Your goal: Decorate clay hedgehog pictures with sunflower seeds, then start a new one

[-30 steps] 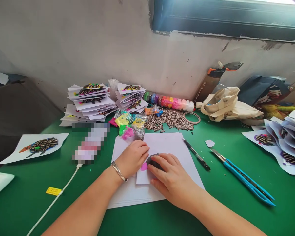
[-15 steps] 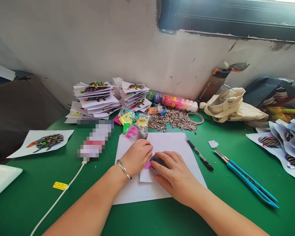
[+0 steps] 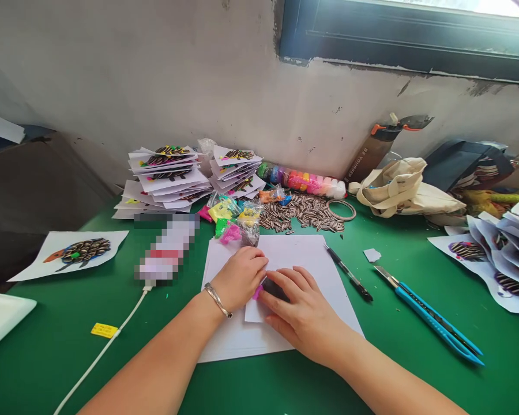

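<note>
A small white paper card (image 3: 254, 314) lies on a stack of white sheets (image 3: 218, 347). On the card is a flat dark grey patch (image 3: 277, 290) that looks like modelling clay, with a bit of pink clay (image 3: 256, 293) at its left edge. My right hand (image 3: 303, 308) rests over the dark clay, fingers spread and touching it, covering much of it. At the card's upper left, my left hand (image 3: 243, 278) has its fingers bent and pressed together; their tips are partly hidden, and I cannot see what they pinch.
A black pen (image 3: 349, 273) and a blue utility knife (image 3: 436, 320), blade out, lie to the right. Behind the sheets are bagged coloured clay (image 3: 231, 213), sunflower seeds (image 3: 307, 210) and stacked seed pictures (image 3: 173, 184). A white cable (image 3: 99, 354) crosses the left side.
My right hand's fingers have shifted slightly left over the dark clay and spread a little more, covering part of the pink. My left hand stays nearly in place. The view has shifted slightly.
</note>
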The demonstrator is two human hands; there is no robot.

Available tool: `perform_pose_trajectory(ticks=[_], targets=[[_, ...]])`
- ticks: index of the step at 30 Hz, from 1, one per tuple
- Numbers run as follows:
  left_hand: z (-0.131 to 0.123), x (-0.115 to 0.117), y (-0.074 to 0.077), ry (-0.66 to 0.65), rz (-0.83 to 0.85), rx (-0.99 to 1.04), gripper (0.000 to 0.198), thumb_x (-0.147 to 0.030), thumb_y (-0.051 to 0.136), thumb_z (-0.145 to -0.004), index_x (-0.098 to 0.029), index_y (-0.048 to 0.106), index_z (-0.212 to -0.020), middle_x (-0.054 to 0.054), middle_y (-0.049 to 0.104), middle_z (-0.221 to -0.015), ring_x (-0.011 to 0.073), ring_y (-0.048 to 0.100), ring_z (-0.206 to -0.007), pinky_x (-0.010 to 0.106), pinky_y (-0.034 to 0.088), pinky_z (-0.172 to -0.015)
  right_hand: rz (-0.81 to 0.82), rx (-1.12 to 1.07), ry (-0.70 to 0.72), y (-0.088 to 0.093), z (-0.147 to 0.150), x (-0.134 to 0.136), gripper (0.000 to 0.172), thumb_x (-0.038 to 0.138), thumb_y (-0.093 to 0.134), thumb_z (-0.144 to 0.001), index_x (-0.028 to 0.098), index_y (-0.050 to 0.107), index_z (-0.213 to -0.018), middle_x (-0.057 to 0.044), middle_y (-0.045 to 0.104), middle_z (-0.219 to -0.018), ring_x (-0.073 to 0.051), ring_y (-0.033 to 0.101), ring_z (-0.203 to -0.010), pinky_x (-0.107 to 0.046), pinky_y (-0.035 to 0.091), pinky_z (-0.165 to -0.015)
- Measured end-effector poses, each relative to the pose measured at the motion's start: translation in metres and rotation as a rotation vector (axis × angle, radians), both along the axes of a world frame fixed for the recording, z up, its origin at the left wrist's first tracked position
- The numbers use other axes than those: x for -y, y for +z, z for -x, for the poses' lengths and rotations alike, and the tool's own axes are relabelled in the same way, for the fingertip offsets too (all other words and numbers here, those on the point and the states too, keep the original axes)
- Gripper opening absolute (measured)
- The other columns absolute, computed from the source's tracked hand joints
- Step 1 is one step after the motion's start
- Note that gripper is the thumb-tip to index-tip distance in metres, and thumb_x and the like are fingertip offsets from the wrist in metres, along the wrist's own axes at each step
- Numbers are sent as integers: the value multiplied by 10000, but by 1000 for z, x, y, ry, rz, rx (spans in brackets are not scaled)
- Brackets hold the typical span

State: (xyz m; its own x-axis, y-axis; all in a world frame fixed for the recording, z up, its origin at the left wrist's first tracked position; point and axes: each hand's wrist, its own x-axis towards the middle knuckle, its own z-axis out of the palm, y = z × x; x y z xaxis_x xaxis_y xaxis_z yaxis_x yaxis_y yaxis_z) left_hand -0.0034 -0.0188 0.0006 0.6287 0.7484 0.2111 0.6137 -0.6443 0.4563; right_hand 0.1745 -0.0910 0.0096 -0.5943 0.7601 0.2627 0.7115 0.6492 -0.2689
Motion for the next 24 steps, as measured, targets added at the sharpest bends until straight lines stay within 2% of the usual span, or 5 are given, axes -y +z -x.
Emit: perform_pose_trajectory(ticks=[4,8,13,18,24], targets=[[0,0,0,-1,-8,4,193,-109,470,-844,-155,629,-941,80,588,-988,202,511,-964,348,437,-883,6,-17,14,-1,3,2,231,307,511,-863,238,592,-1069,-90,502,-1246,-262,410,-1140,-528,253,-1014],[0,0,0,-4,-2,-4,194,-114,457,-852,-159,625,-938,77,583,-986,201,510,-958,348,436,-879,14,-109,7,0,-3,-2,270,257,506,-861,234,576,-1120,-94,520,-1229,-246,451,-1086,-474,353,-944],[1,1,0,-1,3,-6,188,-119,457,-855,-168,621,-933,71,581,-970,203,510,-937,359,441,-861,-24,-185,-188,2,-31,-38,265,127,425,-873,210,634,-1014,-73,653,-906,-186,545,-836,-337,441,-739],[0,1,1,5,11,0,200,-111,433,-861,-163,623,-893,75,579,-940,203,515,-912,356,453,-836,-58,237,-328,7,-42,-91,284,86,404,-863,192,662,-918,-67,641,-882,-171,514,-825,-274,372,-711],[1,1,0,13,5,9,202,-105,437,-854,-172,622,-895,69,578,-934,200,519,-907,350,457,-828,-72,377,-327,-2,-26,-124,174,101,479,-812,162,625,-742,-79,609,-784,-199,501,-810,-299,308,-698]])
